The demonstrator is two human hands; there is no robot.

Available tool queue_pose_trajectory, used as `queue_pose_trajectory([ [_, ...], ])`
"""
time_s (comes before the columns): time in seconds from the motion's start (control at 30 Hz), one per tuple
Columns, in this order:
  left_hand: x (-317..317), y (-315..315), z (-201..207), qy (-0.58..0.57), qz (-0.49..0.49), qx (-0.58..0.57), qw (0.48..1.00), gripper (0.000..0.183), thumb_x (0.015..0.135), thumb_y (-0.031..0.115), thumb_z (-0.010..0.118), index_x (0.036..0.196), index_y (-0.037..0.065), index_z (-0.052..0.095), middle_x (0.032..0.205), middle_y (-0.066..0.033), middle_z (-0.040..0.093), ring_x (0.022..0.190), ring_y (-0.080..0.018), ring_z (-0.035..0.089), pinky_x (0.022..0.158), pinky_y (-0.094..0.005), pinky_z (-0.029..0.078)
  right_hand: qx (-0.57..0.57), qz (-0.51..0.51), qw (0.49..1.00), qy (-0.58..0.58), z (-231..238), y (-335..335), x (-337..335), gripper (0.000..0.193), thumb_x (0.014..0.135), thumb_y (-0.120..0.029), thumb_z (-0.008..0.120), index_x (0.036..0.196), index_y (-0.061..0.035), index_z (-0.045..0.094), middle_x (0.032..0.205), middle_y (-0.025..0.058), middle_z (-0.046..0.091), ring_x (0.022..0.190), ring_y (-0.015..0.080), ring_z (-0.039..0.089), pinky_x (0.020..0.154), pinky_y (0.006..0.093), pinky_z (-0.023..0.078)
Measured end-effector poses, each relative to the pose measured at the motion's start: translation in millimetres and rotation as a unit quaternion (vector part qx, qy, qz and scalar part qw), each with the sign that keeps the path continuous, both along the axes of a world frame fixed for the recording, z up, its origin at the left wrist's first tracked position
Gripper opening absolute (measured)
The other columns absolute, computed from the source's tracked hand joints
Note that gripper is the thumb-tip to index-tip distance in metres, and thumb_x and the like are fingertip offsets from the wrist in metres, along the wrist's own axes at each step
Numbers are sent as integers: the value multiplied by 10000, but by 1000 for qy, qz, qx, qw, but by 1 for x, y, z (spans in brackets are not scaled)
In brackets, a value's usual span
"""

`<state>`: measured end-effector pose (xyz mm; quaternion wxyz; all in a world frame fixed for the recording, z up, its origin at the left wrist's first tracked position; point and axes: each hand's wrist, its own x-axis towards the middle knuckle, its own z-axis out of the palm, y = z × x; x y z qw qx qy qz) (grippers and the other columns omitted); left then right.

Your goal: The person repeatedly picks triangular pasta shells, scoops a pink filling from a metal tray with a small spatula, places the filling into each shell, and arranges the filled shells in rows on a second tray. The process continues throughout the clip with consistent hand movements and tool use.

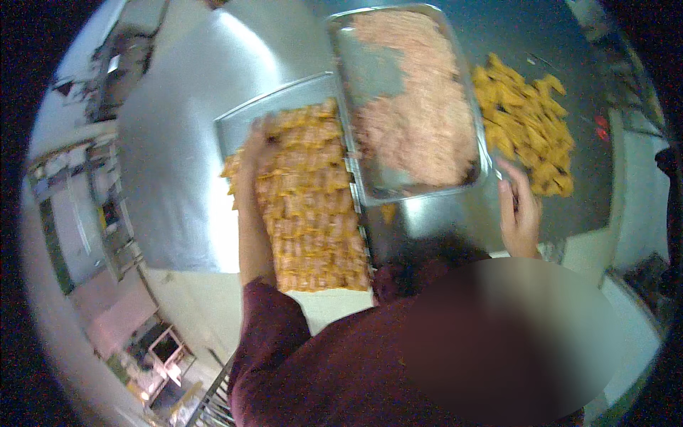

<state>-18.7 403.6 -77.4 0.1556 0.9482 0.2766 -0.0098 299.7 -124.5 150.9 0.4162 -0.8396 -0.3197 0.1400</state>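
Shiny and gray, a big metal table (171,164) fills the middle of the room, and food is laid out on it. On the side of the left arm is a flat tray (299,97). Rows and rows of little yellow pieces (313,206) with pale stuff in them lie packed close together there. They cover most of the tray, so I think much of that part is done. Only a strip at the far end looks bare.

Plenty looks left, though. Next to the tray sits a deep pan (380,75) with lots of pale pink mush (434,99), and one patch of its bottom shows. Past the pan is a big heap of yellow pieces (530,128), right on the table.

The left hand (262,146) is over the far end of the rows. It is too blurry to tell if it pinches anything. The right hand (523,210) is by the near corner of the pan, fingers a bit bent; I can't tell if they hold something.

The pan stands between tray and heap, and the left arm hides some rows. Something small and red (602,128) is near the table's right side.
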Motion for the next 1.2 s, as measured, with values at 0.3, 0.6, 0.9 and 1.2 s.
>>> queue_pose_trajectory([
  [0.3, 49, -144, 100, -285, 146, -6, 947, 901, 939, 170, 677, 1726, 131, 241, 1768, -234, 235, 1634, -414, 230, 1319, -568, 148, -180, -110, 977, -30, -87, -67, 97, 313, 1096, -253, 615, 1307, -23, 596, 1108, 214, 725, 983, 365, 699, 875, 471, 542],
  [0.6, 80, -304, 151, -404, 180, -131, 887, 759, 953, 48, 686, 1646, 15, 377, 1715, -213, 364, 1610, -353, 309, 1313, -469, 234, -285, -6, 951, -120, -149, -10, 157, 810, 880, -401, 845, 1557, -103, 513, 1267, 249, 741, 1171, 418, 714, 990, 524, 562],
  [0.9, 14, -340, 142, -371, 250, -101, 888, 607, 977, 72, 704, 1550, 9, 514, 1586, -192, 530, 1500, -347, 467, 1264, -466, 329, -285, 46, 948, -133, -154, -54, 104, 743, 885, -482, 831, 1469, -76, 615, 1125, 259, 766, 1046, 433, 736, 939, 516, 575],
  [1.2, 11, -346, 151, -375, 253, -117, 884, 449, 1000, 79, 699, 1435, 8, 614, 1468, -173, 630, 1398, -321, 562, 1198, -451, 410, -154, -45, 980, -118, -113, -67, 175, 468, 956, -329, 800, 1275, -8, 680, 901, 203, 746, 787, 362, 723, 708, 464, 546],
])
